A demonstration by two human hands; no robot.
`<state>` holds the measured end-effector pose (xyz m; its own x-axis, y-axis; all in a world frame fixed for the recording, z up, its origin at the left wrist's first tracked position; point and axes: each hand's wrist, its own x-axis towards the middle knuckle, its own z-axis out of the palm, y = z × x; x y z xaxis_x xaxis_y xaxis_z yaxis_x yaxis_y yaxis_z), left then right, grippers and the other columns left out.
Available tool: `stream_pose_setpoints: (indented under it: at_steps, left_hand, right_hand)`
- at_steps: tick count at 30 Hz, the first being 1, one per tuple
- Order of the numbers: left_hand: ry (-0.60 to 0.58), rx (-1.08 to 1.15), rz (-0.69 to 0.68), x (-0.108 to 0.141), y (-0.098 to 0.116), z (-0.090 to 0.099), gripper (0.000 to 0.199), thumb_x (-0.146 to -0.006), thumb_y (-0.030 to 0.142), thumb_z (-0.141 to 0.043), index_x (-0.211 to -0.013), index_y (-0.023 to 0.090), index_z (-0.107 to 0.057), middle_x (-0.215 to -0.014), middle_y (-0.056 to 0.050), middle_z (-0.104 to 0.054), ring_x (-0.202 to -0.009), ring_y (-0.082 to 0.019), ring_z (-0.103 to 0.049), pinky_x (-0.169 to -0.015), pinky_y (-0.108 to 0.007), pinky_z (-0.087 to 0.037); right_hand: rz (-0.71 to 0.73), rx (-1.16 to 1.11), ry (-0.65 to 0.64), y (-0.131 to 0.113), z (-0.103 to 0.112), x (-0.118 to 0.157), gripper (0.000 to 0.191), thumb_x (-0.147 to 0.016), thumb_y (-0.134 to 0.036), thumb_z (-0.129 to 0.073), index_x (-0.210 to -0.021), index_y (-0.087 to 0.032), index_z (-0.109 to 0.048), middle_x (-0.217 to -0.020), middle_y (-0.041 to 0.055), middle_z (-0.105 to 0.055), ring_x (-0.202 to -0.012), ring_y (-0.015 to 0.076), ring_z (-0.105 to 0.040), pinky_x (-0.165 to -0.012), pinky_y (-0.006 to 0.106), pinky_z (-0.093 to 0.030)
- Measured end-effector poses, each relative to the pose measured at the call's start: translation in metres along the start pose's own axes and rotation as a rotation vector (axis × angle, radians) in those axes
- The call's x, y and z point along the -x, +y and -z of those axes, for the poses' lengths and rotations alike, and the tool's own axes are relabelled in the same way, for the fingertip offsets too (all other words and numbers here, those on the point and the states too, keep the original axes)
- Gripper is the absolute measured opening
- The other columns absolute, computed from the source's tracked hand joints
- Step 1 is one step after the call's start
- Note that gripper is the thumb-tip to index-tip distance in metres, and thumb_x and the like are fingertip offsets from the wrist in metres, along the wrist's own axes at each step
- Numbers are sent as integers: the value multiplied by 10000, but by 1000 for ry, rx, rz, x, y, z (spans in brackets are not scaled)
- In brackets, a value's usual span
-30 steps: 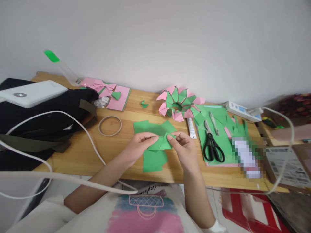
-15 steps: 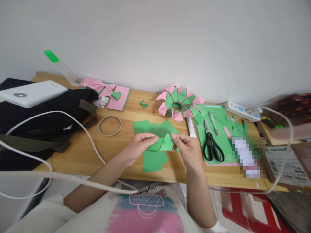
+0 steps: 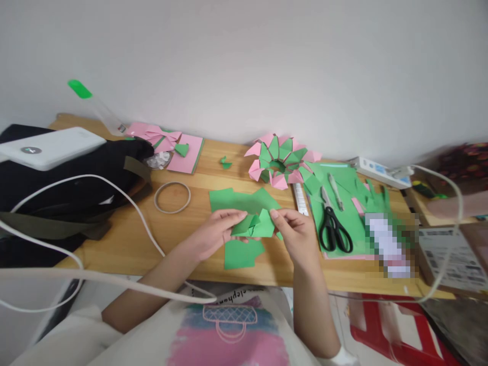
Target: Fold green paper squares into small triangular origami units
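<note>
A small folded piece of green paper [image 3: 263, 226] is held between both hands above the wooden table. My left hand [image 3: 219, 230] pinches its left end between thumb and fingers. At the right end, my right hand [image 3: 293, 230] grips the paper the same way. Creased flaps stand up along its middle. Beneath and just behind the hands lie flat green paper sheets [image 3: 244, 200], and a cut green piece [image 3: 241, 255] rests nearer the table's front edge. Behind them stands a ring of pink and green folded paper [image 3: 284, 160].
Right of my hands, black-handled scissors [image 3: 332, 229] and a utility knife [image 3: 335, 191] lie on green paper [image 3: 353, 239]. A tape ring [image 3: 172, 197] is at left, near a black bag [image 3: 114, 168] with a white power bank [image 3: 53, 147]. A white cable [image 3: 114, 281] crosses in front.
The held paper's left flap has opened up, showing creases in its middle. My hands have stayed in nearly the same place, still pinching its ends.
</note>
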<state>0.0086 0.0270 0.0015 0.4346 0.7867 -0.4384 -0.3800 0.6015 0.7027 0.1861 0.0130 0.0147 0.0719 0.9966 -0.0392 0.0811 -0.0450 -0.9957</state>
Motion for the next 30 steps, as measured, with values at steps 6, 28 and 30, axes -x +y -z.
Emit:
stream_pose_setpoints:
  at_steps: [6, 28, 30]
  left_hand:
    - [-28, 16, 1, 1, -1, 1, 308, -633, 392, -863, -746, 137, -733, -660, -31, -720, -557, -163, -689, -553, -240, -538]
    - [145, -192, -89, 9, 3, -4, 343, -620, 445, -855, -756, 143, -765, -666, -1, -676, -630, -125, -590, -603, -241, -499]
    - [151, -203, -96, 10, 4, -5, 336, -620, 445, -850, -747, 146, -764, -667, 2, -674, -633, -123, -585, -609, -243, -494]
  right_hand:
    - [51, 46, -7, 0, 1, 1, 337, -797, -462, -683, -604, -188, -646, -490, -22, -584, -463, 107, -528, -457, 226, -437]
    - [397, 221, -221, -9, 28, 9, 312, -784, -3, -568, -900, -266, -688, -1006, 13, -689, -966, 148, -643, -855, 289, -506]
    - [388, 218, -220, -8, 27, 9, 288, -795, -19, -576, -906, -261, -685, -1011, 18, -687, -961, 152, -643, -838, 291, -510]
